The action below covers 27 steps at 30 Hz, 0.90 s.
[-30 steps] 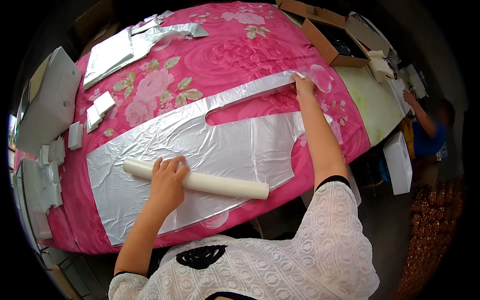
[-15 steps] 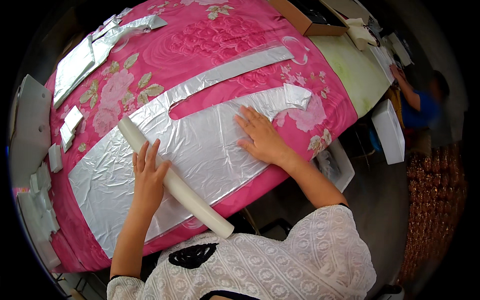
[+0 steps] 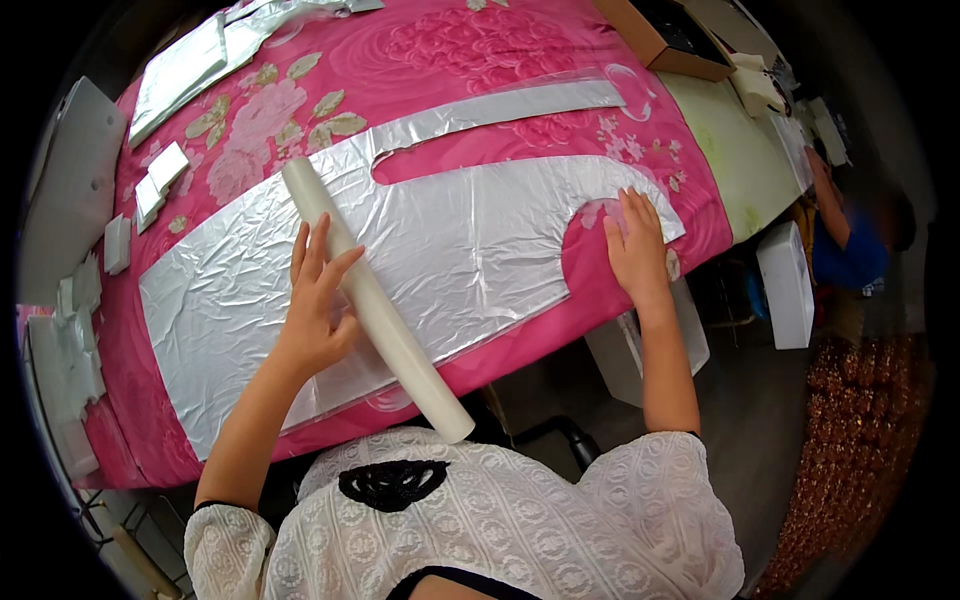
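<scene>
A shiny silver film sheet (image 3: 480, 230) lies spread on the table, with a slot cut into its far side and a curved cut-out at its right end. A long off-white tube (image 3: 380, 300) rests slantwise across it, its near end by my clothes. My left hand (image 3: 323, 300) lies at the tube's left side, fingers spread, some fingertips touching it. At the sheet's right end, my right hand (image 3: 638, 245) is flat with fingers extended, by the curved cut-out and the end strip (image 3: 662, 212). Neither hand grips anything.
A pink flowered cloth (image 3: 270, 95) covers the table. Folded silver sheets (image 3: 180, 70) lie at the far left, with small white packets (image 3: 160, 180) nearer. An open cardboard box (image 3: 680, 45) stands at the far right. Beyond the table, a person in blue (image 3: 850, 245) works.
My right hand has moved right, and the sheet's folded right end now lies opened out, showing the curved cut-out. My left hand has slid off the tube's top to its left side.
</scene>
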Each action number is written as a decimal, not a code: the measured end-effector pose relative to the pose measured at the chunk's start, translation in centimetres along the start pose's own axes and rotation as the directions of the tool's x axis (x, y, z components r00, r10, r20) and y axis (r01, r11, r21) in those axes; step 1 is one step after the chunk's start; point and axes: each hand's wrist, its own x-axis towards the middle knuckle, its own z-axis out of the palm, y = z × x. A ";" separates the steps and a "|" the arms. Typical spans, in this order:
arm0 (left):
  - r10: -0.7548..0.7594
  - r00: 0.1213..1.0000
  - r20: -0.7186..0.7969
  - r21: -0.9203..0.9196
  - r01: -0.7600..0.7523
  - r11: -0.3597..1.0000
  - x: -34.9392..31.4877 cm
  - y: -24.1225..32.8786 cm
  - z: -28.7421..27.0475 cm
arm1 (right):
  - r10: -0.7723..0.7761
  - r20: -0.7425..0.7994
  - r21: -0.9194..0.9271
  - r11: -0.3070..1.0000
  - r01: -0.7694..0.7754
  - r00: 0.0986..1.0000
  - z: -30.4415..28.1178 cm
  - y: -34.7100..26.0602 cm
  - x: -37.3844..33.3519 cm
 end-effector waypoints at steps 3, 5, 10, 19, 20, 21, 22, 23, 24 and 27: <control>-0.059 0.997 -0.054 -0.030 0.057 0.998 -0.9 1.2 1.1 | -0.204 0.092 0.136 0.972 0.191 0.975 2.5 -1.3 1.3; -0.055 0.992 -0.112 0.032 0.059 0.998 -1.1 1.9 2.7 | -0.305 0.086 0.096 0.950 0.297 0.948 4.4 -0.9 2.3; -0.037 0.999 -0.014 0.040 0.038 0.998 0.4 3.7 3.4 | -0.144 -0.012 0.001 0.990 0.144 0.990 3.6 8.1 3.2; -0.012 1.000 -0.003 0.047 0.012 0.999 0.6 3.7 3.6 | -0.020 -0.299 -0.163 0.986 -0.030 0.954 1.8 9.5 3.1; -0.001 1.000 -0.008 0.043 0.001 0.999 0.8 3.7 3.6 | -0.056 -0.305 -0.206 0.979 -0.009 0.951 1.4 9.3 3.0; 0.018 1.000 -0.018 0.060 -0.017 0.998 0.9 3.8 3.5 | -0.091 -0.310 -0.250 0.968 0.012 0.946 0.9 9.2 2.9; 0.026 0.999 -0.019 0.063 -0.025 0.998 0.9 3.8 3.6 | -0.128 -0.312 -0.295 0.955 0.032 0.941 0.4 9.0 2.8; 0.028 0.999 -0.021 0.069 -0.027 0.997 0.9 3.6 3.8 | -0.198 -0.363 -0.290 0.952 0.092 0.910 0.1 8.2 2.9; 0.027 0.999 -0.023 0.079 -0.025 0.997 0.8 3.6 3.8 | -0.266 -0.410 -0.286 0.946 0.154 0.873 -0.3 6.7 2.7; 0.098 0.985 -0.140 0.085 -0.087 0.993 0.6 4.0 3.7 | -0.177 -0.384 0.001 0.981 0.193 0.906 -1.1 0.9 1.3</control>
